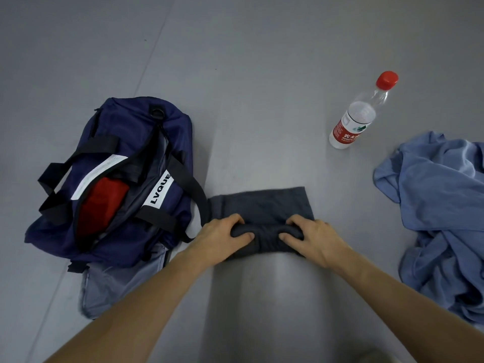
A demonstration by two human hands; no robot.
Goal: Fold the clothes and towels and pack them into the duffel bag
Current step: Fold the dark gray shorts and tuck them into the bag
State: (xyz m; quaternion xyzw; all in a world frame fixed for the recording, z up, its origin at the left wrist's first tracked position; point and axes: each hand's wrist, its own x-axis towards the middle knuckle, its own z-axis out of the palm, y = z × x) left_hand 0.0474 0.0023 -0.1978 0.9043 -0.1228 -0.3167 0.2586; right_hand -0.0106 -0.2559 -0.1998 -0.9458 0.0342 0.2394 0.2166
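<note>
Both hands, left hand (224, 235) and right hand (311, 238), curl their fingers around the rolled near edge of a dark grey cloth (262, 205) on the grey floor (235, 74). Left lies an open navy fabric duffel bag (115, 184) holding a red garment (100, 205); right, a crumpled light-blue shirt (442, 205); farther off, a red-capped clear plastic water bottle (358, 116).

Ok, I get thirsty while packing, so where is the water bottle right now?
The water bottle stands on the floor in the head view's upper right, beyond the dark grey cloth and just up-left of the crumpled blue garment.
</note>
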